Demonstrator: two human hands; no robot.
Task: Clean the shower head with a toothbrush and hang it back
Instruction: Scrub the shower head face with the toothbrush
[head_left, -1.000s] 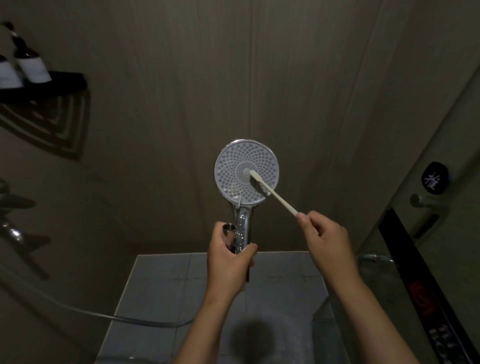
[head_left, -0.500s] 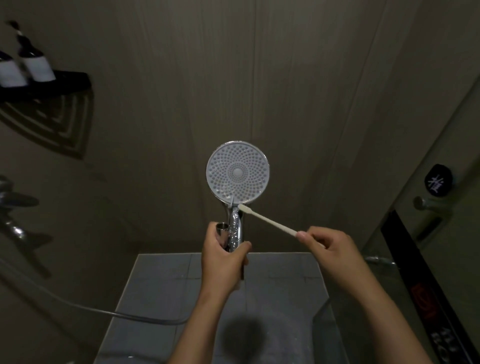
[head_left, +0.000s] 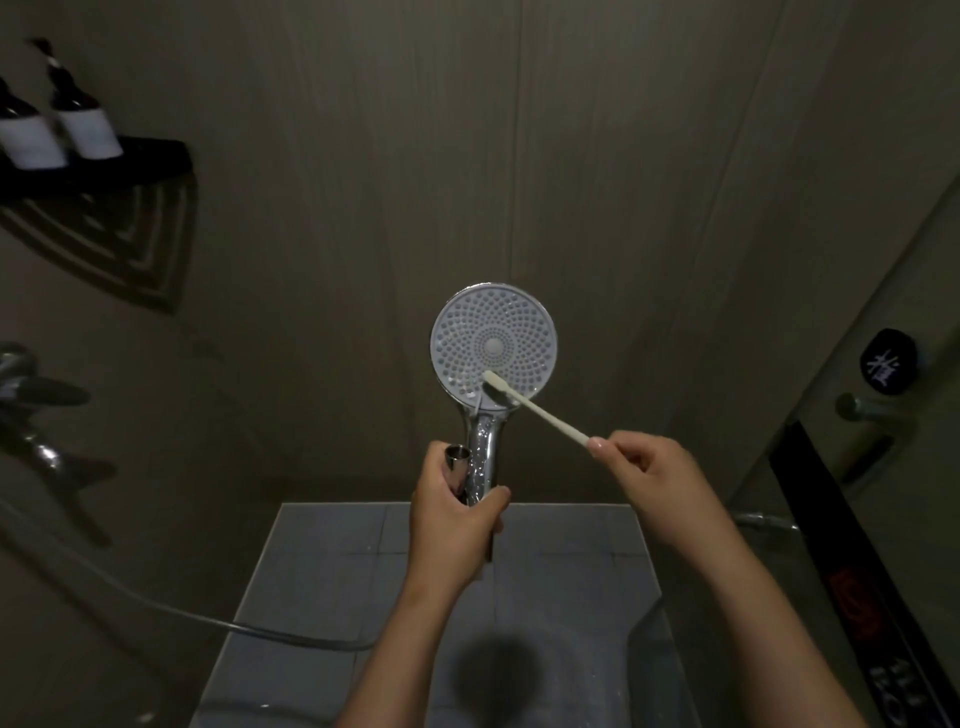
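A round chrome shower head (head_left: 493, 345) with a white nozzle face points toward me at the middle of the view. My left hand (head_left: 457, 525) is wrapped around its chrome handle from below. My right hand (head_left: 657, 486) pinches the end of a cream toothbrush (head_left: 540, 412). The brush head rests on the lower part of the nozzle face, just above the neck. The grey hose (head_left: 171, 613) runs off from under my left arm to the left.
A black corner shelf (head_left: 104, 161) with two dark white-labelled bottles (head_left: 78, 122) hangs at the upper left. A chrome tap fitting (head_left: 36, 395) sits on the left wall. A glass door with a knob (head_left: 860, 408) stands at right. Grey tiled floor (head_left: 322, 566) lies below.
The toothbrush head went from the centre of the nozzle face down to the neck, then back up onto the lower face. The shower head shifted slightly with my left hand.
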